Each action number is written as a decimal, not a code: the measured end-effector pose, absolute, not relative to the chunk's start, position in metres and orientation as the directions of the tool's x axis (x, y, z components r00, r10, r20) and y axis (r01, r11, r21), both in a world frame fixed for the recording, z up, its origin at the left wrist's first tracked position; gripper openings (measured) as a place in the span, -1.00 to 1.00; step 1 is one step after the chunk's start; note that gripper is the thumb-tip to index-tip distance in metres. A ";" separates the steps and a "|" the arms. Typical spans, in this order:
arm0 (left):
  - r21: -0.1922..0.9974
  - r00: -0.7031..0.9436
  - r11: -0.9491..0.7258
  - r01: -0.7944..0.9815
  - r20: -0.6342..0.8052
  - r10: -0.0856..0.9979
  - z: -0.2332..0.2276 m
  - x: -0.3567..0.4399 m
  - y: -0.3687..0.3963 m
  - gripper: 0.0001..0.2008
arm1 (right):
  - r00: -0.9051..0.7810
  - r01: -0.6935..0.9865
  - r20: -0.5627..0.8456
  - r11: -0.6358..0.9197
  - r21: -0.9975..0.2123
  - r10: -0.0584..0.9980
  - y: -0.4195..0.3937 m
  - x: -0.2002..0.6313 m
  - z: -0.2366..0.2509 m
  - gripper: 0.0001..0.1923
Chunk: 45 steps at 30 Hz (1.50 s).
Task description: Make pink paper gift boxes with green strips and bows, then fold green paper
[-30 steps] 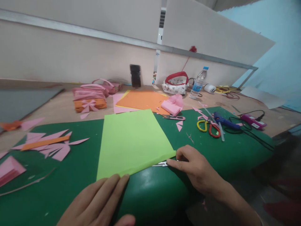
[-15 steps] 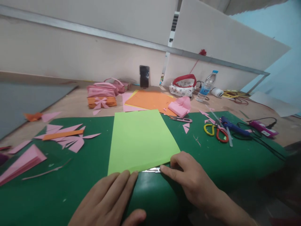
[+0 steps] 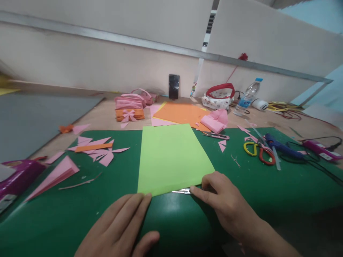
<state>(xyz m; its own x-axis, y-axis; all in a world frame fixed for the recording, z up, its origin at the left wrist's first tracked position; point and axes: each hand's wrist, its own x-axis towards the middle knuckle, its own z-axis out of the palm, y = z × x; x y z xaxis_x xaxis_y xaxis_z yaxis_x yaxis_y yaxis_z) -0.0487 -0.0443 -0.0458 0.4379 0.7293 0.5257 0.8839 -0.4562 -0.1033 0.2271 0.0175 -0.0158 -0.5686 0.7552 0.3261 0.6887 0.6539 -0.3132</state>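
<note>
A light green sheet of paper (image 3: 175,160) lies on the green mat, a narrow strip folded up along its near edge. My left hand (image 3: 120,225) rests flat on the near left corner, fingers stretched and thumb apart. At the near right corner, my right hand (image 3: 225,200) is closed, index finger bent at the paper's edge. A thin silver pointed blade (image 3: 180,191), like a craft knife, juts left from under my right thumb along the fold. Its handle is hidden in the hand.
Pink paper scraps (image 3: 104,153) lie left, beside a purple tape dispenser-like object (image 3: 20,178). Scissors (image 3: 250,149), a blue glue gun (image 3: 284,147) and its cord lie right. Behind are thread snips (image 3: 217,136), orange paper (image 3: 182,114), a phone (image 3: 174,86) and a water bottle (image 3: 248,98).
My left hand has slid left along the near edge towards the paper's left corner. The right hand keeps its place on the paper. The camera view has turned left, bringing the purple object in.
</note>
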 end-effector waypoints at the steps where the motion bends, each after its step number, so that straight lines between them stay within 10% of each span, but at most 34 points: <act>1: -0.094 0.433 -0.455 0.885 0.523 0.734 -0.046 -0.048 -0.045 -0.31 | -0.568 0.685 0.327 0.654 -0.320 0.755 0.018 0.226 -0.016 -0.82; 45: -0.075 0.404 -0.434 0.898 0.536 0.741 -0.033 -0.043 -0.045 -0.43 | -0.788 0.469 0.355 0.864 -0.183 0.503 0.023 0.169 -0.007 -0.75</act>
